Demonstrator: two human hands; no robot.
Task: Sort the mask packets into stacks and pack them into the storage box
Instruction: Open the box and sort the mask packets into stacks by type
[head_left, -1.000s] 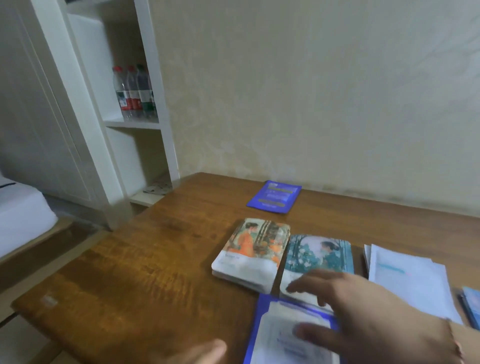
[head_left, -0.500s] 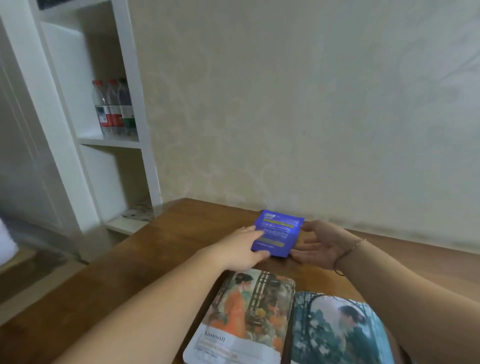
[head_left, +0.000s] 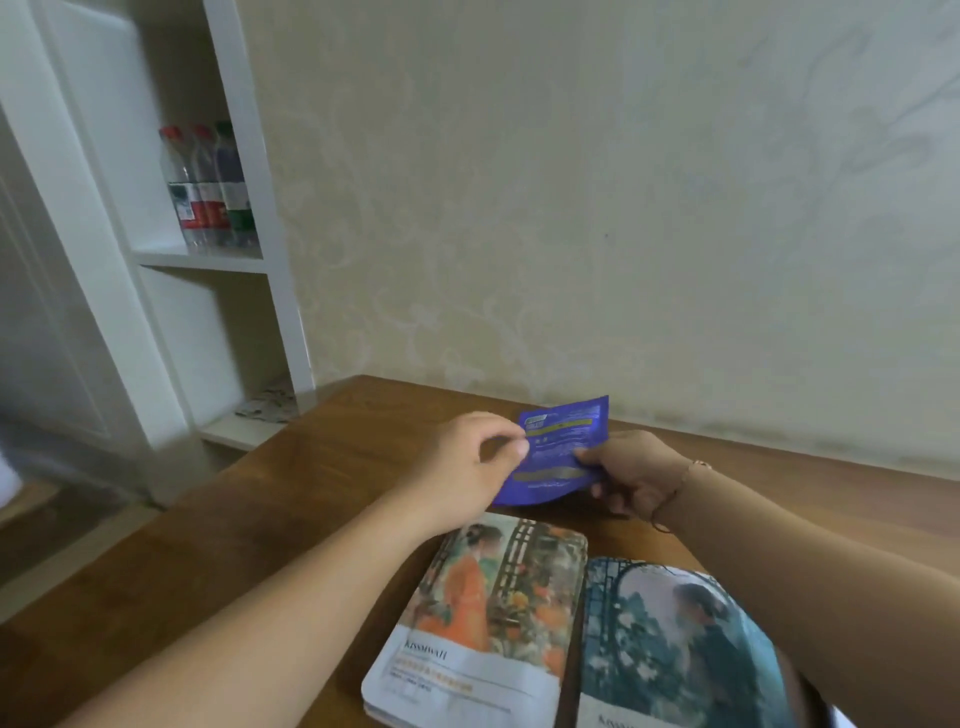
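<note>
Both grips, left hand and right hand, pinch blue packet between them.

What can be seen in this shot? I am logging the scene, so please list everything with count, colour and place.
Glossy blue mask packet: one, blue, lifted above the far table edge, held from both sides.
Orange-picture packet stack: one, orange and white, near table centre.
Teal-picture packet stack: one, teal, beside it on the right, partly under the right forearm.
Brown wooden table: one, brown, against the wall.
Clear plastic bottles: three, red and green labels, on the shelf.
White shelf unit: one, white, left.
Bracelet: one, thin, right wrist.
Hands: left hand and right hand, pinching the blue packet.
</note>
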